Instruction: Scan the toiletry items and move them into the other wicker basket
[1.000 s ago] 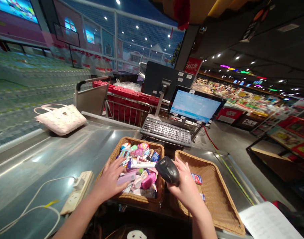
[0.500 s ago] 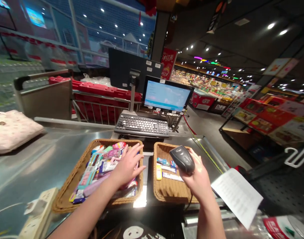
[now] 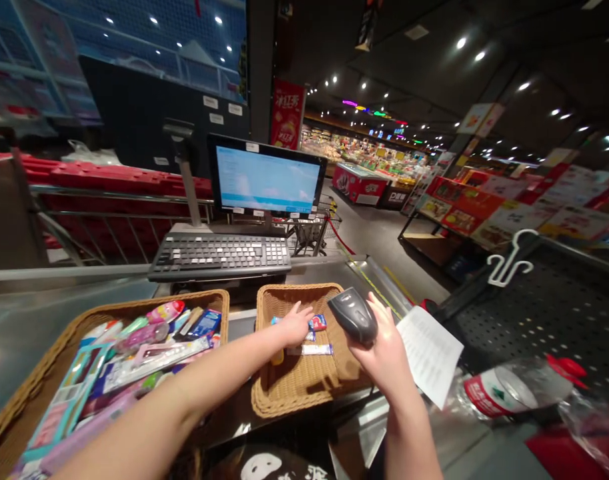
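My right hand (image 3: 384, 350) is wrapped round a black handheld barcode scanner (image 3: 353, 313), held over the right edge of a small wicker basket (image 3: 289, 390). My left hand (image 3: 295, 323) reaches across into that basket, palm down, fingers over a few small packets (image 3: 315, 349) lying in it; whether it grips one is hidden. At the left, a larger wicker basket (image 3: 92, 317) is full of several colourful small packaged items (image 3: 149, 350). My left forearm passes over its right corner.
A keyboard (image 3: 222, 253) and a lit till screen (image 3: 267, 179) stand behind the baskets on a steel counter (image 3: 14, 327). A paper sheet (image 3: 429, 353) and a plastic bottle (image 3: 504, 387) lie to the right. Red carts (image 3: 114, 183) and shop shelves (image 3: 484, 213) sit beyond.
My view has swung to the right. My left hand left the full basket and crossed into the small right basket. The scanner hand stayed over that basket's right edge.
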